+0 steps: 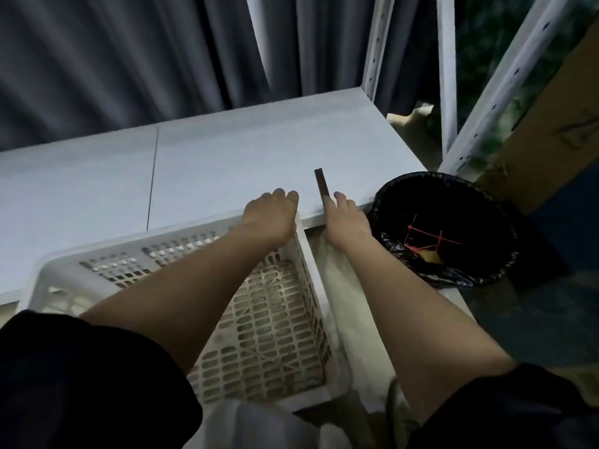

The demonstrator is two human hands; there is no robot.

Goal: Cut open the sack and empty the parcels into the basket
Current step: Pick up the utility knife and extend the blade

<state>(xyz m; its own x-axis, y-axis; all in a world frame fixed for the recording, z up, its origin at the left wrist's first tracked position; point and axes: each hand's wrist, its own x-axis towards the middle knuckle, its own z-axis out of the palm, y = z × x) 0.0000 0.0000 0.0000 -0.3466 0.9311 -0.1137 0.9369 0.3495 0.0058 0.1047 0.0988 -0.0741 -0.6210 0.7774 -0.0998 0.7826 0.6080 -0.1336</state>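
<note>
A white perforated plastic basket (285, 319) stands below the front edge of a pale shelf board (210, 163), and nothing lies in it. A slim dark cutter (321, 184) lies on the board, pointing away from me. My right hand (345, 218) is at its near end, with the fingers pinching that end. My left hand (272, 215) rests on the board's edge just above the basket's far right corner, fingers loosely bent and holding nothing. A pale white sack-like material (340, 286) lies between the basket and my right forearm.
A black bin (486, 202) lined with a black bag stands to the right, with red string and scraps inside. White slotted rack posts (372, 59) and a cardboard box (551, 124) rise at the back right. Grey curtains (129, 59) hang behind the board.
</note>
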